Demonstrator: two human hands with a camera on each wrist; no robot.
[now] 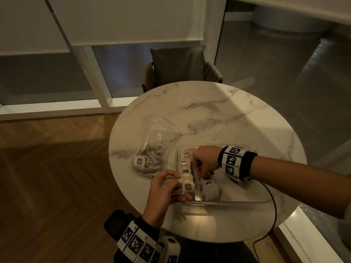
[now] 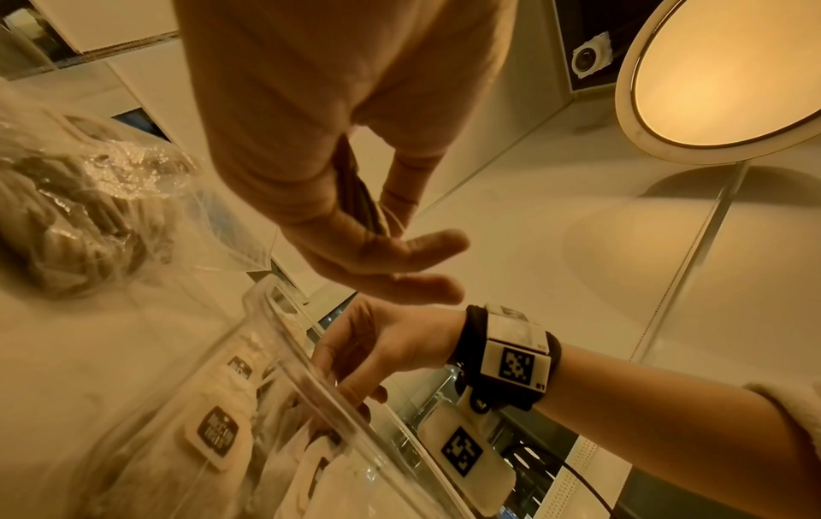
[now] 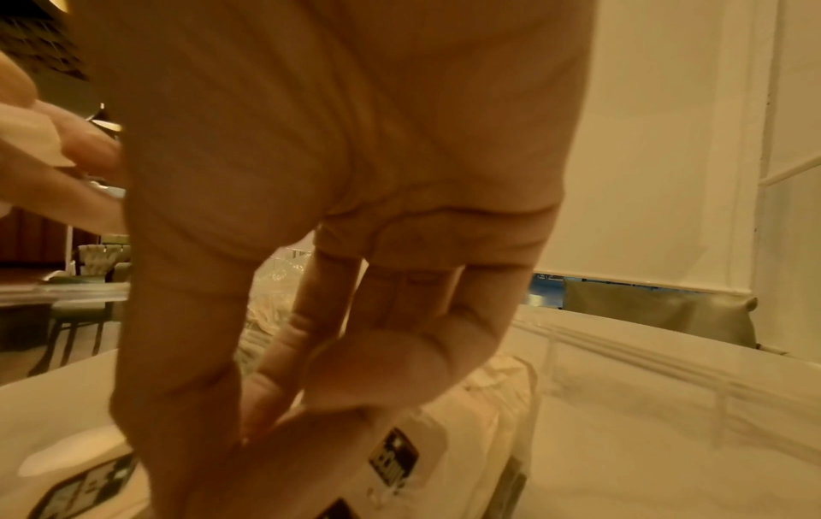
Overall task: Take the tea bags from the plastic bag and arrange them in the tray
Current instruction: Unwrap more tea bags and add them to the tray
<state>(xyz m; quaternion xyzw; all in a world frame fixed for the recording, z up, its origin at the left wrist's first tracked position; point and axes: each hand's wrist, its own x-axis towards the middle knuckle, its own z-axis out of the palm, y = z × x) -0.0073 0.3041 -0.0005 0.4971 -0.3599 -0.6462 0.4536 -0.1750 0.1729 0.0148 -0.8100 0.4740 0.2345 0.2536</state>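
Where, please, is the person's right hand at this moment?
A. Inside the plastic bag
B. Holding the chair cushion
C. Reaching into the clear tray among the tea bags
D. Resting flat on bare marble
C: the right hand reaches down inside the clear tray, fingers among the row of tea bags.

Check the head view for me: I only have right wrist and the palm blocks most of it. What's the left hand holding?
Observer: The left hand holds a small stack of tea bags over the near left corner of the tray.
Operator: How full is the tray?
Observer: One row runs along its left side, and a couple more bags stand beside it near the front. The right half is bare.
Operator: Anything left in the plastic bag?
Observer: Yes. The plastic bag lies on the table, left of the tray, with several bags inside.
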